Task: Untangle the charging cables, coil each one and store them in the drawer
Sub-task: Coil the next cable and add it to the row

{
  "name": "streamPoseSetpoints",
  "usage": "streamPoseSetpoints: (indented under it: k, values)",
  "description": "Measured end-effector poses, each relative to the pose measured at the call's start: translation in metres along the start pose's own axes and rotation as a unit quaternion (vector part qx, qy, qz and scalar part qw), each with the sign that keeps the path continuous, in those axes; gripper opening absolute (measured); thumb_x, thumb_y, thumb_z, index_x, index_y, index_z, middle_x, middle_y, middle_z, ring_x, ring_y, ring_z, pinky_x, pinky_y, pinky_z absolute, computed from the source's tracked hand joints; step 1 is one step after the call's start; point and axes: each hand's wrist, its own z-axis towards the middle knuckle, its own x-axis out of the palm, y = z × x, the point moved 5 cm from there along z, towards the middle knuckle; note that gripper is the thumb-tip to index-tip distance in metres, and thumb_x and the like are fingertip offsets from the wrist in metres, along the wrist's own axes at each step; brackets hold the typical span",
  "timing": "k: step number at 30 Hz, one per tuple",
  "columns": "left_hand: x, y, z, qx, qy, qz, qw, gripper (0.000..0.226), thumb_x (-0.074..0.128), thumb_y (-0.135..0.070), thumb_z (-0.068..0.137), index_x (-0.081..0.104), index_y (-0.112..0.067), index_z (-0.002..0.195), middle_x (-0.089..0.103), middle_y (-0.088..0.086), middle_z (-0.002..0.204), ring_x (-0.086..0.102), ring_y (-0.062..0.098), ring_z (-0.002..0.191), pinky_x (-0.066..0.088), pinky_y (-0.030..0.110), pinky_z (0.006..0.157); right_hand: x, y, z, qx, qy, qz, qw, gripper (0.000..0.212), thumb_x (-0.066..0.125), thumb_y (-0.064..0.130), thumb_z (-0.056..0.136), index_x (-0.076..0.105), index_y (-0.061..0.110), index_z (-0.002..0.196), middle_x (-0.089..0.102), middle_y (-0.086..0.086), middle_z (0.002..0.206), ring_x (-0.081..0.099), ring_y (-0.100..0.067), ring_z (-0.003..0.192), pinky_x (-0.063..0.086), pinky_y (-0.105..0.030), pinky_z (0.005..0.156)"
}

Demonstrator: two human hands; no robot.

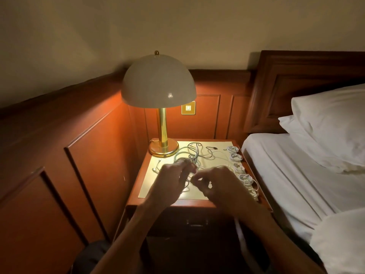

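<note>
We see the bed (286, 175) filling the three o'clock side: smooth white sheets, a plump creased pillow (331, 125) and a carved dark wood headboard (300, 80). Glossy reddish wood panelling (88, 139) runs from nine to twelve o'clock. Between them stands the nightstand (136, 196), square, of wood, with a pale shiny inset top. At its eleven o'clock corner a lamp (158, 82) stands with a cream dome shade, a polished brass stem and a round foot, which crowds the far loops of the cables. The drawer (195, 222) lies in deep shadow below the top, and we cannot tell how far it is out. The tangle (194, 155) of thin pale and dark cords sprawls over the middle of the top, wider from nine to three o'clock, with one dark plug end pointing to two o'clock. Five white coils (239, 167) lie in a row along the three o'clock edge, the row running from twelve to six. The left hand (169, 180) curls its fingers on strands at the tangle's near edge; the right hand (217, 182) pinches a thin strand just beside it. Both are blurred and hide the near cords.
</note>
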Motion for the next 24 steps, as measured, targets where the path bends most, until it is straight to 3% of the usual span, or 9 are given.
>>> streamPoseSetpoints:
  k: [2,4,7,10,11,14,16,20,24]
  values:
    - [0.008,0.005,-0.009,-0.043,0.075,-0.063,0.994,0.029,0.047,-0.021,0.104,0.066,-0.007,0.086,0.069,-0.005,0.077,0.066,0.001,0.068,0.046,0.014,0.065,-0.02,-0.012,0.012,-0.011,0.005,-0.027,1.0,0.008,0.074,0.039,0.087,0.078,0.032,0.089,0.068,0.021,0.066,0.065,0.001,0.067,0.053,-0.022,0.074]
    - [0.009,0.007,-0.014,-0.124,0.155,-0.19,0.962,0.044,0.039,-0.027,0.106,0.063,-0.001,0.08,0.064,-0.001,0.069,0.06,0.008,0.061,0.048,0.029,0.065,-0.03,-0.025,0.024,-0.044,0.033,0.035,0.998,0.008,0.077,0.038,0.083,0.078,0.03,0.084,0.066,0.024,0.064,0.067,-0.002,0.066,0.052,-0.018,0.07]
    - [0.006,-0.008,-0.02,-0.176,0.265,-0.403,0.858,0.041,0.045,-0.033,0.102,0.061,-0.001,0.082,0.06,-0.005,0.069,0.058,0.01,0.068,0.049,0.048,0.086,-0.023,-0.035,0.031,-0.057,0.032,0.176,0.982,0.016,0.076,0.038,0.079,0.079,0.024,0.085,0.071,0.018,0.07,0.065,-0.008,0.064,0.046,-0.018,0.061]
    - [-0.006,-0.018,-0.008,-0.105,0.103,-0.37,0.917,0.031,0.051,-0.029,0.098,0.069,-0.013,0.078,0.063,-0.004,0.068,0.062,0.012,0.075,0.053,0.031,0.085,0.004,-0.04,0.019,0.026,-0.046,0.313,0.948,0.015,0.07,0.033,0.086,0.079,0.021,0.086,0.065,-0.001,0.062,0.05,-0.013,0.053,0.039,-0.024,0.051]
    - [-0.004,-0.015,-0.008,-0.122,0.056,-0.382,0.914,0.033,0.047,-0.022,0.098,0.071,-0.012,0.077,0.064,0.0,0.071,0.065,0.012,0.075,0.055,0.03,0.083,0.015,-0.038,0.014,0.041,-0.069,0.332,0.94,0.015,0.066,0.028,0.092,0.078,0.02,0.091,0.06,-0.001,0.059,0.046,-0.011,0.051,0.037,-0.022,0.05]
    - [0.005,0.008,-0.012,-0.238,-0.067,-0.439,0.864,0.023,0.048,-0.009,0.097,0.067,0.0,0.104,0.071,0.011,0.094,0.071,0.007,0.085,0.057,0.035,0.09,0.046,-0.027,0.003,0.049,-0.113,0.278,0.953,0.024,0.058,0.02,0.101,0.072,0.016,0.12,0.056,0.013,0.057,0.049,-0.001,0.049,0.037,-0.014,0.052]
    - [0.014,0.027,-0.012,-0.314,-0.139,-0.524,0.78,0.027,0.047,-0.002,0.1,0.06,0.0,0.123,0.07,0.009,0.114,0.063,-0.011,0.097,0.046,0.037,0.105,0.06,-0.022,-0.002,0.066,-0.103,0.238,0.963,0.027,0.059,0.016,0.1,0.068,0.018,0.125,0.059,0.014,0.059,0.054,0.002,0.05,0.038,-0.01,0.055]
    - [-0.002,0.024,-0.004,-0.216,-0.222,-0.284,0.907,0.027,0.044,-0.022,0.104,0.068,-0.009,0.102,0.075,0.004,0.108,0.069,0.011,0.104,0.049,0.024,0.095,0.066,-0.012,-0.014,0.052,-0.019,0.164,0.985,0.022,0.058,0.022,0.1,0.071,0.021,0.119,0.065,0.016,0.073,0.062,0.001,0.061,0.043,-0.011,0.062]
    - [0.018,0.014,-0.011,-0.038,-0.048,-0.024,0.998,0.02,0.05,-0.02,0.103,0.066,-0.017,0.091,0.073,-0.006,0.088,0.069,0.001,0.081,0.052,0.013,0.07,0.039,-0.01,-0.009,-0.02,0.028,-0.097,0.995,0.015,0.055,0.032,0.101,0.069,0.03,0.106,0.07,0.003,0.092,0.068,-0.016,0.083,0.057,-0.034,0.074]
